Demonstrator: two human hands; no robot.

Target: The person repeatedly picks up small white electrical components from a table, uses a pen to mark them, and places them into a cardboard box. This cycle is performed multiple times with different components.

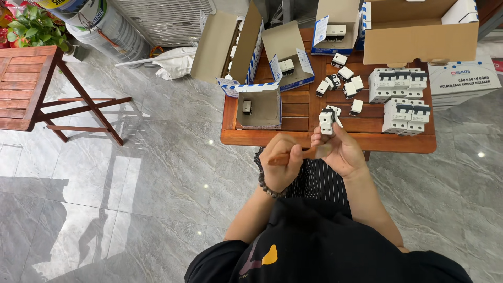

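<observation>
One breaker (326, 121) upright, screwdriver (298, 155) level

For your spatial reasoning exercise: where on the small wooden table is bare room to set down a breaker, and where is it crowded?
Bare wood on the table runs along the near edge, and between the open grey box and the loose small breakers. The back edge and the right side, with the breaker stacks, are crowded.

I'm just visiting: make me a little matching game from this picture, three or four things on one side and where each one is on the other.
Things:
1. right hand
2. left hand
3. small open box
4. potted plant

Places or states:
A. holds a brown-handled tool
B. top-left corner, by the wooden bench
C. holds up a small white breaker
D. on the table's left end, one breaker inside

Pairs: 1-C, 2-A, 3-D, 4-B
</observation>
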